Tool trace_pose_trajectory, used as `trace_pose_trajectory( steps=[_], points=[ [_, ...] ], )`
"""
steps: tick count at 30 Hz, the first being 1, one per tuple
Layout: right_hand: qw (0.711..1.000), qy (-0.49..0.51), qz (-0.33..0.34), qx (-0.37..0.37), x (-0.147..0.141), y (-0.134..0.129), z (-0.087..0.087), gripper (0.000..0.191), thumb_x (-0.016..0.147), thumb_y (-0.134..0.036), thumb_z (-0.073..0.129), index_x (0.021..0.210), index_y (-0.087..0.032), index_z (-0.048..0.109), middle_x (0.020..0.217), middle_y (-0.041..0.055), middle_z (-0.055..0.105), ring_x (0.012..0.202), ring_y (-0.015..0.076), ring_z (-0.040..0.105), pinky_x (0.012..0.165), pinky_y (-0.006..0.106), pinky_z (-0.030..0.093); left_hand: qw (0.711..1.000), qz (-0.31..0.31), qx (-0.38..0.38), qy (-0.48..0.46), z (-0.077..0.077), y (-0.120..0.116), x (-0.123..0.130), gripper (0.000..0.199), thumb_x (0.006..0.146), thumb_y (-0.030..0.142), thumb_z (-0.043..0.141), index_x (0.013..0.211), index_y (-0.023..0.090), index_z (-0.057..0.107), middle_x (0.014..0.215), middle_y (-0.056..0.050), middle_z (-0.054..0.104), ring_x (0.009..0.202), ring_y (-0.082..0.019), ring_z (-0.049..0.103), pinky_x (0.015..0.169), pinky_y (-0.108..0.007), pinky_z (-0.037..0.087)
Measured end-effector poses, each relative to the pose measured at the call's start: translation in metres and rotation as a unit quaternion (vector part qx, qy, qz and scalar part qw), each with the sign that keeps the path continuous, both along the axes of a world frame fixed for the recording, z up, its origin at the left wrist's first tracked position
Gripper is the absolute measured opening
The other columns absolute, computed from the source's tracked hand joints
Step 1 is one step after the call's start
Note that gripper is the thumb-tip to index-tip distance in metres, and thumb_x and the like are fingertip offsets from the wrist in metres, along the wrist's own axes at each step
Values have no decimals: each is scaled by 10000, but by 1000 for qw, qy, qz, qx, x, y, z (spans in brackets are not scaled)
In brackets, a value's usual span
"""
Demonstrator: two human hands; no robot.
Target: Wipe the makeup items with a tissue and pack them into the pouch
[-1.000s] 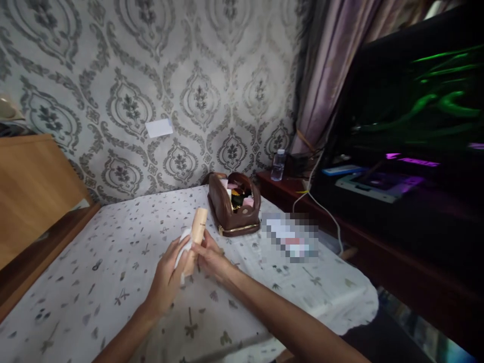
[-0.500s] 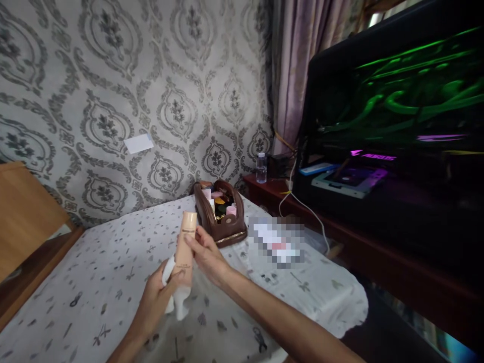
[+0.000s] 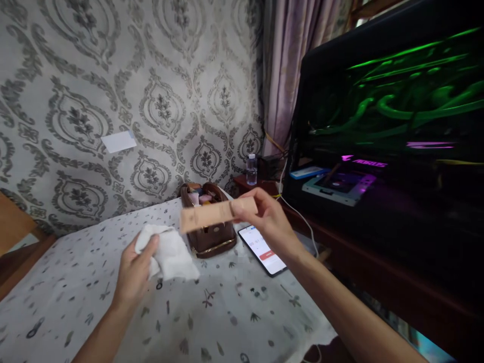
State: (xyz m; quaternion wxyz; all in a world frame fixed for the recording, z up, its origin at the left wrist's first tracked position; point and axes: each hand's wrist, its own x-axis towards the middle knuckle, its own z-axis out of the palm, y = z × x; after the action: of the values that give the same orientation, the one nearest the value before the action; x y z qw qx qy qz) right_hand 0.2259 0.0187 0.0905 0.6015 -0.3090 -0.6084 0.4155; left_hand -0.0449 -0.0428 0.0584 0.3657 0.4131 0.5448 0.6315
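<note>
My right hand (image 3: 264,214) grips a beige cosmetic tube (image 3: 207,216) by its cap end, the flat end pointing left; the tube is slightly smeared by motion. Behind and below it stands an open brown cosmetic bag (image 3: 212,243) with several small items inside, partly hidden by the tube. My left hand (image 3: 134,269) pinches a crumpled white cloth or wipe (image 3: 170,252), which hangs to the right of the thumb above the patterned cloth. A phone (image 3: 264,252) with a lit screen lies below my right hand, its upper part covered by the hand.
A white patterned cloth (image 3: 159,317) covers the table. A clear bottle (image 3: 251,170) stands on a dark red surface by the wall. A black computer case (image 3: 378,116) glowing green fills the right side. A white cable (image 3: 302,217) runs beside it. Wooden furniture (image 3: 17,227) is at left.
My hands have moved apart. The tube, held by both hands before, has swung from upright to nearly level in my right hand. The cloth stays in my left hand, off the tube.
</note>
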Motion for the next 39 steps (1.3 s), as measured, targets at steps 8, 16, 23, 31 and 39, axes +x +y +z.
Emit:
trace_pose_trajectory(
  steps=[8,16,23,31,39],
  points=[
    [927,-209,-259,172,-33,66,-16,136,813,-268,613,938,-214,622,848,18,466,810,193,505,781,322,449,997,-6,-47,58,-32,7,-25,673,651,598,792,1152,165,675,879,-69,751,727,-249,698,588,-284,545],
    [927,-265,-211,160,-62,101,-42,107,820,-250,625,903,-215,568,929,21,448,826,176,518,812,309,463,990,-7,-91,108,-75,10,-41,623,671,607,762,1076,139,687,929,-84,752,800,-258,690,639,-273,527],
    [875,-432,-179,122,-67,95,-35,241,848,-271,623,1061,-185,548,1035,82,534,831,212,566,779,339,465,988,-44,-124,80,-96,10,-49,543,700,565,759,1061,166,688,752,-14,710,620,-187,602,562,-243,468],
    [825,-541,-142,84,-68,86,-15,268,916,-253,520,1152,-152,594,1073,141,600,892,251,630,782,332,463,984,-60,-139,95,-95,13,-47,547,701,611,731,1008,161,682,749,-24,681,697,-221,622,648,-279,508],
    [769,-627,-95,80,-69,87,-8,328,987,-251,381,1205,-91,568,1148,203,660,998,273,656,847,344,468,984,-77,-126,101,-94,11,-45,374,703,533,748,755,194,597,661,20,573,637,-171,530,642,-261,492]
  ],
)
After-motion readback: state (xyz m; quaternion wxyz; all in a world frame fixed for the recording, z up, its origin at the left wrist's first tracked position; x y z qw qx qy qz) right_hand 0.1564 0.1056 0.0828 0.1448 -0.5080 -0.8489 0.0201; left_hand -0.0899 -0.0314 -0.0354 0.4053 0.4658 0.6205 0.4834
